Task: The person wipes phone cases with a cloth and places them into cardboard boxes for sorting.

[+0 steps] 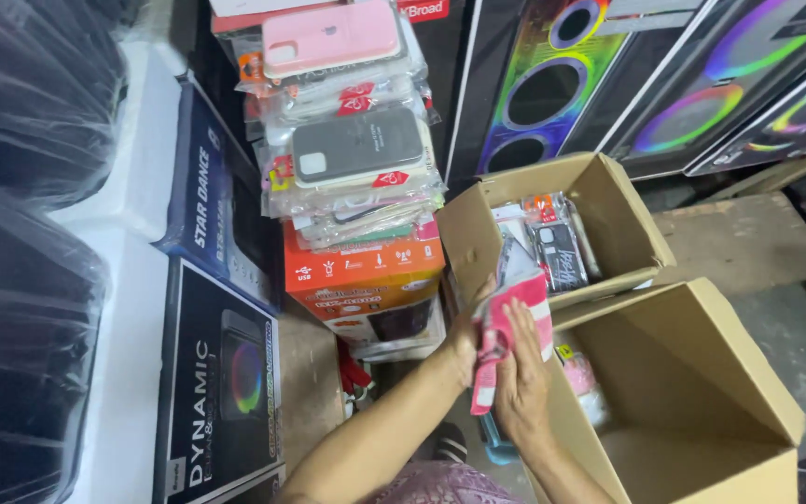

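While both hands clasp pink packet stack (512, 322), head view: left hand (464, 341) cups far edge, fingers curled behind; right hand (520, 373) pressed flat on near face, grip closed on stack. Stack sits between small open carton (627, 219) and large open carton (701, 392), above their shared edge. Advice: square edges, keep thumbs tight, slippery plastic sleeves likely to slide. Tall pile of phone cases (352, 140) close at left; avoid elbow bump.

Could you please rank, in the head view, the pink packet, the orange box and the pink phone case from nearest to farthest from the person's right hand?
From the right hand:
1. Pink packet: held between both hands.
2. Orange box: up and left, under the stack of cases.
3. Pink phone case: top of that stack, farthest.
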